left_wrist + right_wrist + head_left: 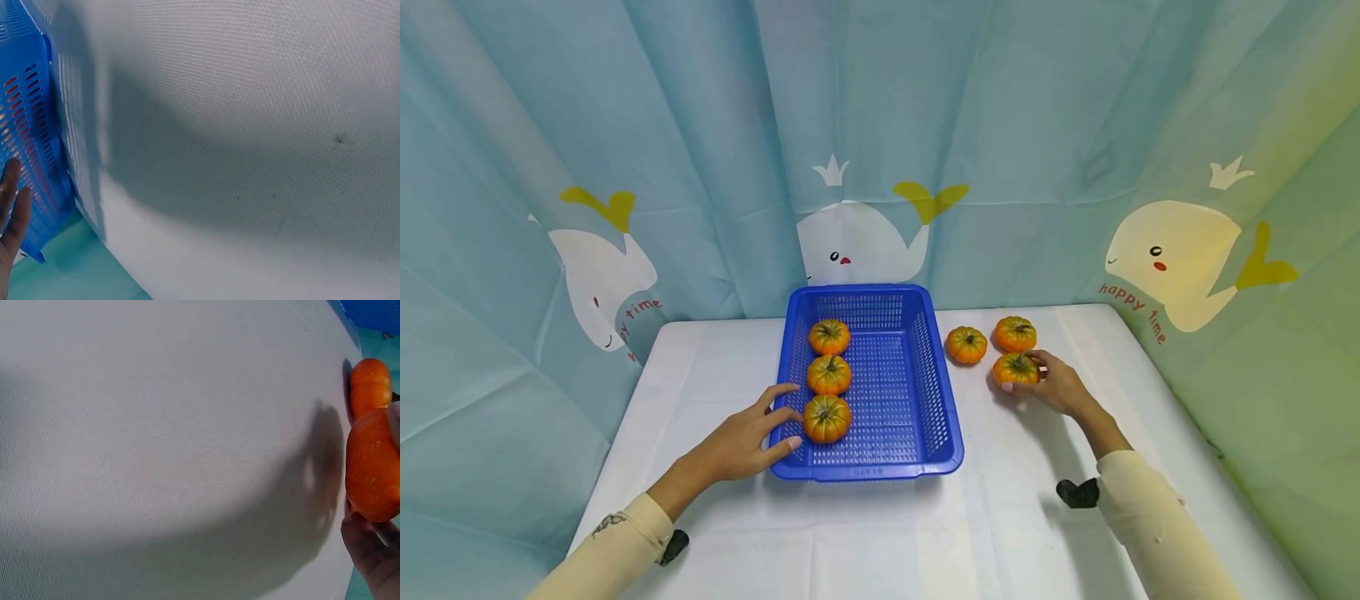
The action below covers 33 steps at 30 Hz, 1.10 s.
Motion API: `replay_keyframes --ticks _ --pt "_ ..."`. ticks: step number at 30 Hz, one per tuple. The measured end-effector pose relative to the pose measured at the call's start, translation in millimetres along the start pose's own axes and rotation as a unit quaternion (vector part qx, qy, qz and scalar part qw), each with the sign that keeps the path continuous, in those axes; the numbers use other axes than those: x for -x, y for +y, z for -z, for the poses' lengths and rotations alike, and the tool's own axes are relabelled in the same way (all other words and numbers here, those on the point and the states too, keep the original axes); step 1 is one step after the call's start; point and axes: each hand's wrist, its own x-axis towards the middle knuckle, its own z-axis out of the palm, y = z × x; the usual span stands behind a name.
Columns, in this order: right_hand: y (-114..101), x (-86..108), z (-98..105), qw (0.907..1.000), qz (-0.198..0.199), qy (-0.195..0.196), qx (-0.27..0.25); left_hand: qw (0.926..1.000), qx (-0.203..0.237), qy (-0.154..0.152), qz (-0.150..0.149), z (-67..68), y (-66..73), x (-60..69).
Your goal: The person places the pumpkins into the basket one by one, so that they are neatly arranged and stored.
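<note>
By the right hand, a ribbed orange-green pumpkin is pinched; its speckled side is shown only in the right wrist view, cut off. At the spread left hand, a blue perforated plastic basket is seen.

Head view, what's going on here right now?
A person's right hand grips a small orange pumpkin to the right of the blue plastic basket. Two other pumpkins sit close by on the white table. Three more pumpkins line the basket's left side, inside it, and the left hand is at that side's rim, fingers spread.
</note>
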Motion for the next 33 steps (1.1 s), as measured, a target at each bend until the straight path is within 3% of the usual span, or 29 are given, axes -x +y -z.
replay_keyframes --ticks 17,33 --pt "-17.2 9.0 10.5 0.9981 0.058 0.018 -0.004 1.0000 0.003 0.008 -0.004 -1.6 -0.9 -1.5" --pt "-43.2 13.8 19.6 0.9962 0.086 0.014 -0.001 1.0000 0.002 0.003 -0.003 -1.2 -1.9 -0.6"
